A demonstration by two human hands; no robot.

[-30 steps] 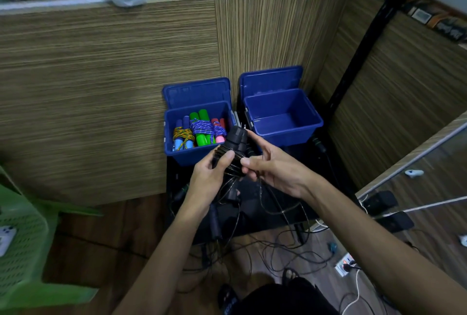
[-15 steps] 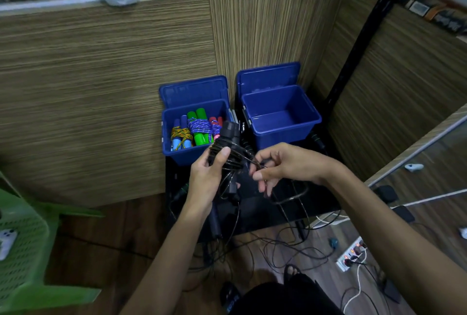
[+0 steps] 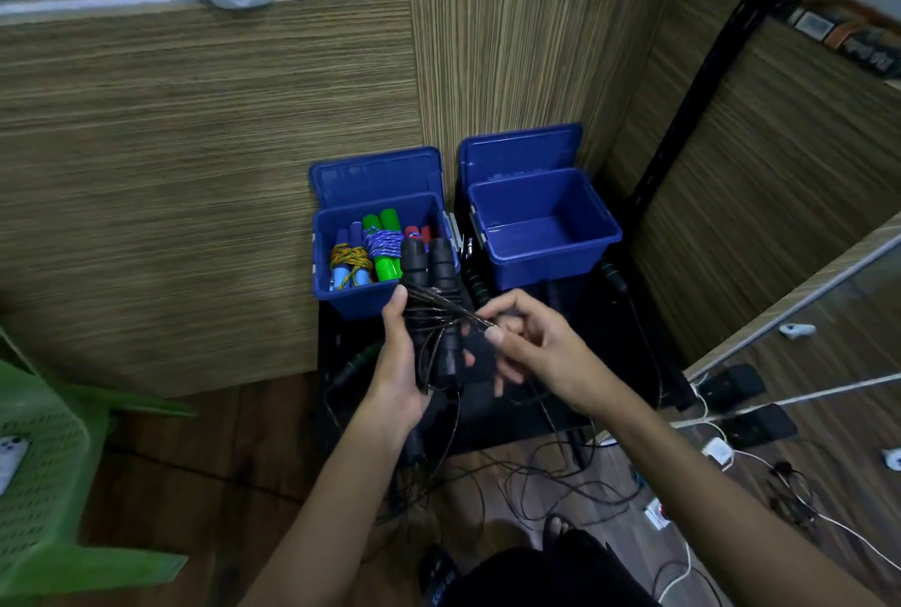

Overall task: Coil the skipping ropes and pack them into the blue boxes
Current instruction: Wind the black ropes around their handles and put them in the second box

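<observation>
My left hand (image 3: 397, 367) grips the two black handles of a black skipping rope (image 3: 431, 275) upright, with thin cord wound around them. My right hand (image 3: 529, 343) pinches the cord just right of the handles; loose cord trails down to the floor. Behind the handles stands the left blue box (image 3: 341, 294), lid open, holding coiled ropes with blue, green and red handles. The right blue box (image 3: 599, 241) stands open with nothing visible inside. More dark rope handles lie on the black surface between and beside the boxes.
Wood-grain partition walls close off the back and right. A green plastic chair (image 3: 44, 484) is at the left. Cables, a power strip (image 3: 656, 511) and chargers lie on the wooden floor at the right. A black pole (image 3: 721, 51) leans behind the right box.
My right hand has drawn the cord out to the right of the handles and wound it around them. The left hand has kept its hold on the handles.
</observation>
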